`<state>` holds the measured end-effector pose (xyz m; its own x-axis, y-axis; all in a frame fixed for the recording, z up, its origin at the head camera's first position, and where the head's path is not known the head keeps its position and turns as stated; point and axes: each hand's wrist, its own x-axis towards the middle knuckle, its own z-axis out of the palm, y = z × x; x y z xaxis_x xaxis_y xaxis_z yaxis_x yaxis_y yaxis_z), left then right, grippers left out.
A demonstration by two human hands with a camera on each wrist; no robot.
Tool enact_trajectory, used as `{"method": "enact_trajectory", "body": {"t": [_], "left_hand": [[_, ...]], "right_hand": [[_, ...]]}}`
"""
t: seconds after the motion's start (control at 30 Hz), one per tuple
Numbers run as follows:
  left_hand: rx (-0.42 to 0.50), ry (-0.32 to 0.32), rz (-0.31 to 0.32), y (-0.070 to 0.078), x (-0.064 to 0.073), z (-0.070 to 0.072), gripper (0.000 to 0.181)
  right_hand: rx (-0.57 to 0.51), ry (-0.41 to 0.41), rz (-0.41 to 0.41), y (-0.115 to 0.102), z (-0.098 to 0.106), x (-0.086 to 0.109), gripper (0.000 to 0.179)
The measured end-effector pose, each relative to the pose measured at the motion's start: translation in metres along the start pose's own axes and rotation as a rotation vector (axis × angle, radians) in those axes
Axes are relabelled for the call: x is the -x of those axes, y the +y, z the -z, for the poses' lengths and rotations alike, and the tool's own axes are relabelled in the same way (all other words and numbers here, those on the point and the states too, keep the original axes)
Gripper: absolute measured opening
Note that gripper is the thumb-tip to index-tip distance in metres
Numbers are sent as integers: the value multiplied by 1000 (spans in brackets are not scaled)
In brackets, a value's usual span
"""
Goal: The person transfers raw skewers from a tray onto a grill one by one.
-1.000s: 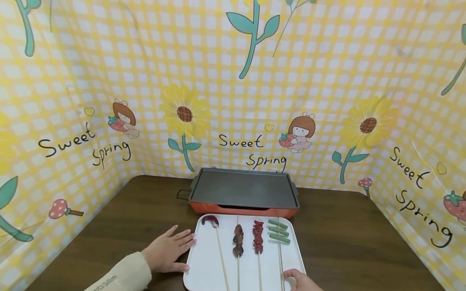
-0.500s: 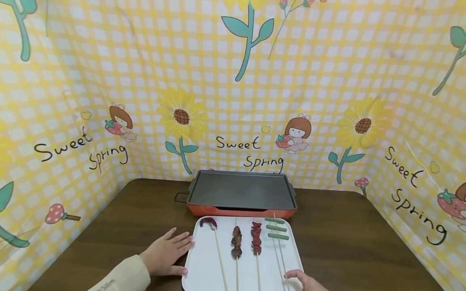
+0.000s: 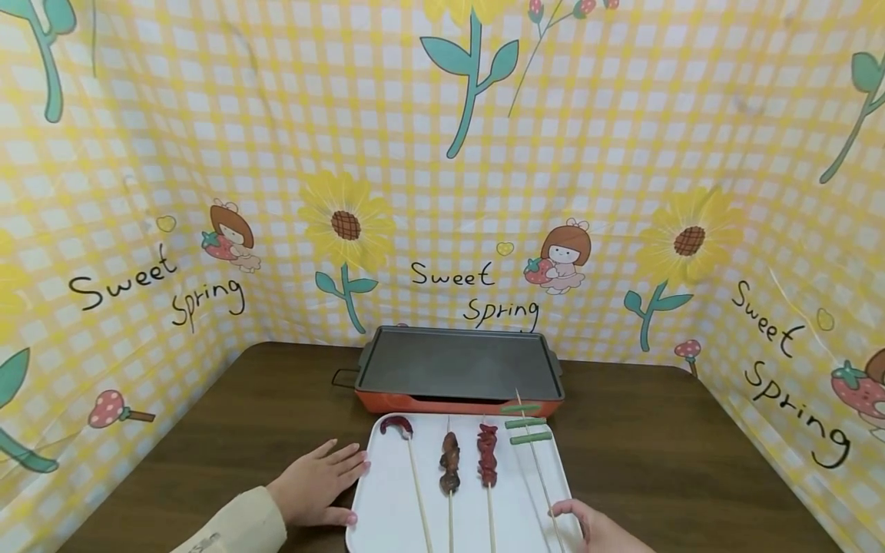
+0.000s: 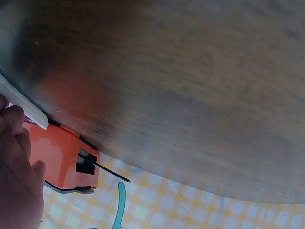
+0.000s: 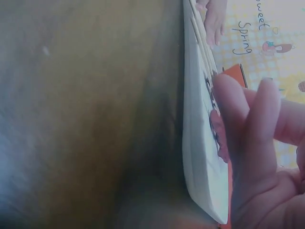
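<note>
My right hand (image 3: 596, 528) pinches the stick of a skewer (image 3: 530, 438) threaded with three green bean-like pieces. That skewer tilts upward, its tip overlapping the grill's front edge in the head view. The left hand (image 3: 318, 485) lies with fingers spread at the left rim of a white tray (image 3: 383, 507), fingertips touching it. On the tray lie three more skewers: a curled dark red piece (image 3: 396, 425), browned meat chunks (image 3: 450, 463) and red meat pieces (image 3: 487, 457). In the right wrist view, thumb and fingers of the right hand (image 5: 257, 152) come together beside the tray (image 5: 198, 157).
Directly behind the tray stands a grill with a flat dark plate (image 3: 459, 365) and an orange-red body (image 3: 394, 402). A thin wire handle (image 3: 343, 377) sticks out at its left. The dark wooden table (image 3: 643, 453) meets a checked yellow cloth backdrop (image 3: 442, 192).
The green skewer has lifted off the tray and shifted toward the grill, its stick slanting more. My right hand has moved slightly right. The left hand stays at the tray's rim.
</note>
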<state>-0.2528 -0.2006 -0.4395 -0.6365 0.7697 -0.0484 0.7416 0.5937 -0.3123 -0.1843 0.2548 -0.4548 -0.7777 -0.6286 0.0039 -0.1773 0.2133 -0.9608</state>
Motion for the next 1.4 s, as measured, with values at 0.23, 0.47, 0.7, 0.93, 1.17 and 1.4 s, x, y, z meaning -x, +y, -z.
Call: {"method": "enact_trajectory", "body": {"t": [0.23,0.47,0.7,0.93,1.17,1.4], "left_hand": [[22,-32,9,3,-2,0,78],[23,-45,34,0,-3,3,81],[44,-57,45,-2,-2,4,82],[30,-23,33,-2,0,2,80],[37,16,12,-3,-1,-7,82],[24,-34,33,-1,-1,-3,81]], "right_hand": [[-57,145,-233,-23,-2,-4,57],[-275,173,-325,-31,6,-19,72],[-282,208,-353,-34,18,-36,69],[-215,357,-387,-44,25,-63,43],[-156,480,-373,-58,33,-89,28],[-132,524,-343,-69,45,-111,27]]}}
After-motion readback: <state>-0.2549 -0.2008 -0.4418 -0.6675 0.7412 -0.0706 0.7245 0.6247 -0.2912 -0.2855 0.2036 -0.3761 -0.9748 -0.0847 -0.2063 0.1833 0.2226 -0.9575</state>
